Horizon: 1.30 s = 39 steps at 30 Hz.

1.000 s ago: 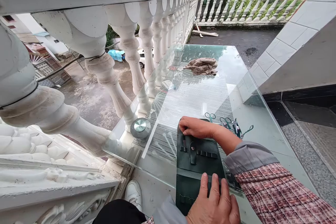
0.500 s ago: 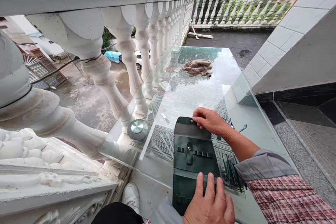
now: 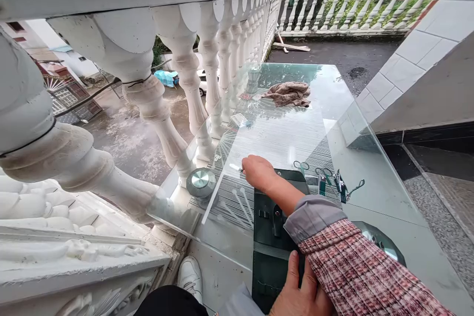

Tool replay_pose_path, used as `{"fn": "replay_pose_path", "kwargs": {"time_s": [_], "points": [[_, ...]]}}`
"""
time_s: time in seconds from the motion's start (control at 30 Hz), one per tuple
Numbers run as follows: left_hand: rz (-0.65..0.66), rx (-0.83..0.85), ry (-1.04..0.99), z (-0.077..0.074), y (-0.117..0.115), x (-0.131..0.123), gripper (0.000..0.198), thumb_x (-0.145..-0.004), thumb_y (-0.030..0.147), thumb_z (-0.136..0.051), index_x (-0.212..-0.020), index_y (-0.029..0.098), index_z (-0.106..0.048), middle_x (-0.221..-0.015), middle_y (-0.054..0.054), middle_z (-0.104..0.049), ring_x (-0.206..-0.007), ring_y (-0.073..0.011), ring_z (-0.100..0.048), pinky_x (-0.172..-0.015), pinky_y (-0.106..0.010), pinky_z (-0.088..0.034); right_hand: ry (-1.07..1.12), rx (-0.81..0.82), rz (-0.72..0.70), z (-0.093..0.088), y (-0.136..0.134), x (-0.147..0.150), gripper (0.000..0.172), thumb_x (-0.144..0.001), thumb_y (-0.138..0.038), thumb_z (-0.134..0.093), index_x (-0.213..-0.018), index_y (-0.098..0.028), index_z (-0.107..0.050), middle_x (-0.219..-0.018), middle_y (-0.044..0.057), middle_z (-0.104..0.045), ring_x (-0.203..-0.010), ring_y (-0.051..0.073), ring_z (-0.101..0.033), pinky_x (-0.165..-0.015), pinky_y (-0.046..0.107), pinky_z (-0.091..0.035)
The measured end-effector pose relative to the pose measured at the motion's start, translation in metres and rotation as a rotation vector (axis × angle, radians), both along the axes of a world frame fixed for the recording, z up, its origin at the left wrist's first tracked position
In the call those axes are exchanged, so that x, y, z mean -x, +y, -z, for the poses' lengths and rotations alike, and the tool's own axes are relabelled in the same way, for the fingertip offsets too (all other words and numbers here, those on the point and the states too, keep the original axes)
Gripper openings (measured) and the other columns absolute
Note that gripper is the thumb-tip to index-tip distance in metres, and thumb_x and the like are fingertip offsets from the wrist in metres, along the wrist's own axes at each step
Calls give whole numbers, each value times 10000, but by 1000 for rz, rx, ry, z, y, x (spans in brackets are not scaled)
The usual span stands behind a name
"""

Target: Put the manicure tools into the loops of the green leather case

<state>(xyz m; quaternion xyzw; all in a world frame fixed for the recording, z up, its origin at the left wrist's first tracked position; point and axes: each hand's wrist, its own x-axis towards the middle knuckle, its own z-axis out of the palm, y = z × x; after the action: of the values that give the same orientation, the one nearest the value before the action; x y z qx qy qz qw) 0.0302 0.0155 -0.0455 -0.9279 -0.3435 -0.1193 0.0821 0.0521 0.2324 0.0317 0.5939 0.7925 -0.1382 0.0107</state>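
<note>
A dark green manicure case [image 3: 272, 237] lies unfolded on the glass table, showing loops and a snap strap. My left hand [image 3: 299, 289] rests on its near part, fingers stretched out. My right hand [image 3: 257, 173] reaches across the case to its far left corner, fingers closed at one end of a small flat tool [image 3: 234, 167] whose whitish end sticks out; the rest is hidden. Right of the case's top lie small scissors [image 3: 301, 166], a second pair of scissors [image 3: 324, 173] and nail clippers [image 3: 340, 186]. My right sleeve covers part of the case.
A round lidded jar or ashtray [image 3: 201, 180] stands near the left edge of the glass table [image 3: 374, 177]. A crumpled brown cloth [image 3: 287, 94] lies farther back. Beside my right sleeve is a glossy dark green item [image 3: 385, 242]. White balusters [image 3: 163, 118] line the left side.
My right hand has let go of the case's top flap and moved left to the small tool. My left hand stays on the case. The view has shifted slightly.
</note>
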Motion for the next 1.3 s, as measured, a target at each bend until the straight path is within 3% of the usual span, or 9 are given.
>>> {"fn": "replay_pose_path", "kwargs": {"time_s": [0.23,0.4,0.5,0.6,0.67,0.8,0.93,1.07,1.3], "points": [[3,7,-2,-2,-2,0,385,-931,262,-407,-1308,291,-474,-1474,4,-320,-1301,-279,-338,-975,-453,-406,32,-8,-54,3,-3,-3,164,-801,-88,-492,-910,-151,-597,-1003,148,-595,-940,243,-550,-722,307,-376],[65,-37,-18,-7,0,7,376,-940,341,-381,-1277,233,-507,-1409,-52,-424,-1245,-304,-413,-958,-486,-396,149,-73,-42,2,-10,-14,149,-832,-111,-438,-892,-171,-560,-930,91,-602,-864,180,-531,-734,270,-360],[134,-51,14,-14,3,13,379,-931,371,-406,-1246,193,-519,-1347,-107,-488,-1218,-322,-446,-955,-521,-374,218,-136,34,-13,-12,-45,179,-872,-170,-364,-915,-188,-537,-862,51,-605,-786,157,-521,-709,262,-369],[120,23,64,-22,5,18,435,-916,440,-432,-1274,198,-483,-1358,-137,-470,-1228,-339,-437,-954,-555,-353,367,-217,178,-27,-14,-99,121,-833,-226,-437,-874,-204,-549,-789,21,-605,-720,153,-526,-670,265,-383],[129,70,90,-26,5,19,493,-908,474,-435,-1302,180,-457,-1370,-153,-452,-1235,-343,-427,-960,-561,-345,356,-217,240,-29,-16,-135,143,-812,-216,-457,-885,-218,-579,-785,18,-610,-725,161,-536,-660,271,-387],[130,104,126,-29,4,17,536,-901,473,-447,-1331,153,-427,-1381,-177,-430,-1247,-353,-412,-964,-575,-341,130,-127,130,-18,-19,-180,218,-791,-143,-444,-817,-221,-646,-863,46,-601,-786,169,-536,-678,277,-383],[118,83,122,-25,3,14,517,-901,468,-443,-1313,156,-442,-1380,-180,-429,-1251,-355,-409,-957,-575,-352,-60,-63,46,-4,-17,-179,244,-696,-90,-526,-816,-250,-665,-885,45,-566,-797,178,-514,-606,268,-343],[118,3,62,-19,5,14,462,-914,453,-404,-1262,161,-485,-1332,-175,-484,-1216,-358,-453,-930,-563,-376,-127,-44,68,3,-12,-169,213,-676,-78,-536,-761,-235,-651,-884,63,-553,-888,225,-512,-609,286,-337],[128,-14,97,-21,6,16,471,-928,467,-371,-1281,169,-458,-1350,-161,-468,-1237,-354,-426,-948,-552,-360,-176,-53,91,3,-15,-167,338,-748,-112,-510,-1035,-241,-634,-1020,109,-558,-983,275,-502,-675,335,-384]]}}
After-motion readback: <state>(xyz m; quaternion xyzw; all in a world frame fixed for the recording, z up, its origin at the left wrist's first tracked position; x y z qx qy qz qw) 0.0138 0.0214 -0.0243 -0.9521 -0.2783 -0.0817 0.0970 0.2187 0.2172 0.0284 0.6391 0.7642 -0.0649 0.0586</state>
